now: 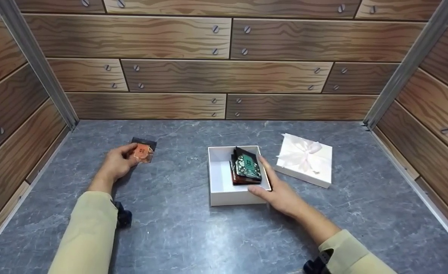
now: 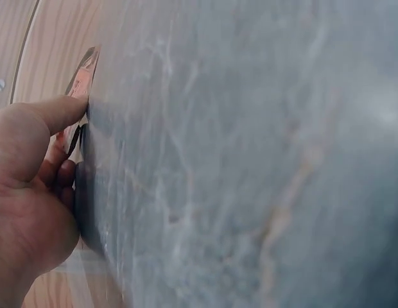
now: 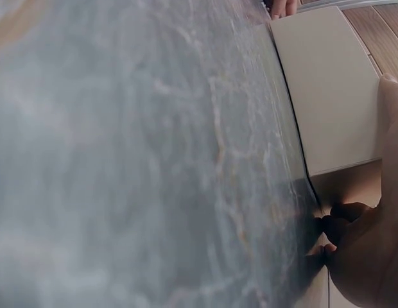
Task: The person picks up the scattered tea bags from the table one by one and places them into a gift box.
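At the left of the head view, my left hand (image 1: 118, 161) pinches a small flat packet (image 1: 142, 151) with an orange label and dark top edge, low over the table. Thumb and fingers grip the packet's edge (image 2: 84, 80) in the left wrist view. My right hand (image 1: 281, 192) holds an open white box (image 1: 237, 198) at its right front corner, thumb over the front rim and fingers along the right side. Inside the box lies a stack of dark packets (image 1: 248, 167), the top one with a green label. The box's front wall (image 3: 330, 90) fills part of the right wrist view.
A white box lid (image 1: 304, 160) with a pale ribbon bow lies right of the box. The grey marbled table (image 1: 170, 228) is bounded by wood-patterned walls (image 1: 170, 76) at the back and both sides.
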Available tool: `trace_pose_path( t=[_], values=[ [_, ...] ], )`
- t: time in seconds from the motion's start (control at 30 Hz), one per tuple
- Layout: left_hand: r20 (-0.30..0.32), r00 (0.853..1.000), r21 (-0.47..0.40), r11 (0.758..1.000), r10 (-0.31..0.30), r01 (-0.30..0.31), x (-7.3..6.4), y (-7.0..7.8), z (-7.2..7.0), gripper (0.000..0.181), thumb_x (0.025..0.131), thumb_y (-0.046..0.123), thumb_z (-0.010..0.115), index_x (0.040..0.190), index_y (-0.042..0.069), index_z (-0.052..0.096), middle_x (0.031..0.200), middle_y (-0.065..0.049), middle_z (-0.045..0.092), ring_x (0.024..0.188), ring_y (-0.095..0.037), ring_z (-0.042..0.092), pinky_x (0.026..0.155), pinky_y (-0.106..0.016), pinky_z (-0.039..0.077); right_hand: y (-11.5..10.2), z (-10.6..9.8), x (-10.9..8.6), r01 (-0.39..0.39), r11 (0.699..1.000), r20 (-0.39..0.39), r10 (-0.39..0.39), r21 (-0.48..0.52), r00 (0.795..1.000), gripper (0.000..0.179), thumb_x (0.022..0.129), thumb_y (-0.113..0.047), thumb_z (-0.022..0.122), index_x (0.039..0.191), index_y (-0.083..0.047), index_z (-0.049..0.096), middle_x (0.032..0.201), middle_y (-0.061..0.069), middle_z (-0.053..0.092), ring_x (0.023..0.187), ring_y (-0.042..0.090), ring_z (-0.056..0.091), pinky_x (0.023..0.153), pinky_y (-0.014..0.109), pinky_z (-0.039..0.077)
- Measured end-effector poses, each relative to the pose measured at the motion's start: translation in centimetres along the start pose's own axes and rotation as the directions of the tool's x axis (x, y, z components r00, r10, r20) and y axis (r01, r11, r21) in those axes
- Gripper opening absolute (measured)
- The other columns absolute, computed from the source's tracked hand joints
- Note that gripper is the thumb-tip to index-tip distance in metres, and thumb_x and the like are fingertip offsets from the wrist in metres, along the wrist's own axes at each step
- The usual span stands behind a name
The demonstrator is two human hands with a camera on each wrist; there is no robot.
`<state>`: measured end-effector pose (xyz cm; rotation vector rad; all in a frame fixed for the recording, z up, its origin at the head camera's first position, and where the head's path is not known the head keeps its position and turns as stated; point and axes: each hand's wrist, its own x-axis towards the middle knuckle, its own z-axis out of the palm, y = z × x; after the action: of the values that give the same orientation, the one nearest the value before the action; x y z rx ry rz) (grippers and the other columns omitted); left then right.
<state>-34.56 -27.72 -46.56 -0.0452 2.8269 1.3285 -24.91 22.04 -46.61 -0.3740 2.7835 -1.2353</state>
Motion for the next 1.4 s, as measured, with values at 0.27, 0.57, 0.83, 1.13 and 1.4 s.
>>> trace_pose_path(
  t=[0.27, 0.57, 0.83, 1.13, 1.4],
  values=[
    [0.066, 0.998, 0.003, 1.000, 0.008, -0.008, -1.1, 0.9, -0.5, 0.055, 0.096, 0.004, 0.072, 0.149, -0.001, 0.058, 0.139, -0.027, 0.062, 0.120, -0.034, 0.056, 0.099, -0.040, 0.048, -0.1, -0.1, 0.0, -0.017, 1.000, -0.002, 0.017, -0.007, 1.000, 0.102, 0.096, -0.061, 0.071, 0.172, -0.035, 0.009, 0.161, 0.034, 0.038, 0.136, 0.060, 0.047, 0.111, 0.074, 0.036],
    [0.135, 0.990, 0.056, 0.998, 0.029, -0.037, -3.0, 2.1, -0.7, 0.043, 0.099, 0.027, 0.077, 0.129, -0.003, 0.073, 0.135, -0.026, 0.067, 0.125, -0.040, 0.060, 0.105, -0.049, 0.050, 0.2, -0.3, 0.2, -0.008, 1.000, -0.003, 0.008, 0.006, 1.000, 0.101, 0.096, -0.060, 0.071, 0.172, -0.034, 0.009, 0.163, 0.032, 0.036, 0.139, 0.059, 0.045, 0.113, 0.073, 0.034],
    [0.117, 0.991, 0.072, 0.994, 0.070, -0.079, -4.3, 3.6, -0.5, 0.055, 0.095, 0.022, 0.082, 0.141, -0.003, 0.066, 0.140, -0.028, 0.064, 0.119, -0.033, 0.060, 0.100, -0.041, 0.049, 0.3, -0.3, 0.2, -0.008, 1.000, -0.011, 0.008, -0.012, 1.000, 0.102, 0.095, -0.061, 0.071, 0.172, -0.033, 0.010, 0.160, 0.034, 0.039, 0.135, 0.060, 0.049, 0.111, 0.073, 0.037],
    [0.002, 0.982, -0.048, 0.981, 0.190, -0.190, -5.6, 8.8, 0.5, 0.054, 0.093, 0.021, 0.085, 0.138, -0.003, 0.067, 0.121, -0.022, 0.075, 0.102, -0.023, 0.071, 0.075, -0.017, 0.053, 0.3, -0.2, 0.4, -0.006, 1.000, -0.007, 0.006, -0.013, 1.000, 0.102, 0.095, -0.063, 0.070, 0.172, -0.034, 0.009, 0.161, 0.034, 0.037, 0.136, 0.060, 0.047, 0.112, 0.073, 0.036],
    [-0.019, 0.963, -0.076, 0.960, 0.270, -0.271, -6.7, 14.4, 3.1, 0.054, 0.090, 0.022, 0.088, 0.139, 0.004, 0.069, 0.116, -0.012, 0.078, 0.101, -0.024, 0.073, 0.077, -0.026, 0.058, 0.1, 0.1, 0.3, -0.011, 1.000, 0.000, 0.011, -0.001, 1.000, 0.101, 0.095, -0.064, 0.069, 0.172, -0.036, 0.010, 0.162, 0.034, 0.037, 0.137, 0.060, 0.046, 0.112, 0.075, 0.034]
  ],
)
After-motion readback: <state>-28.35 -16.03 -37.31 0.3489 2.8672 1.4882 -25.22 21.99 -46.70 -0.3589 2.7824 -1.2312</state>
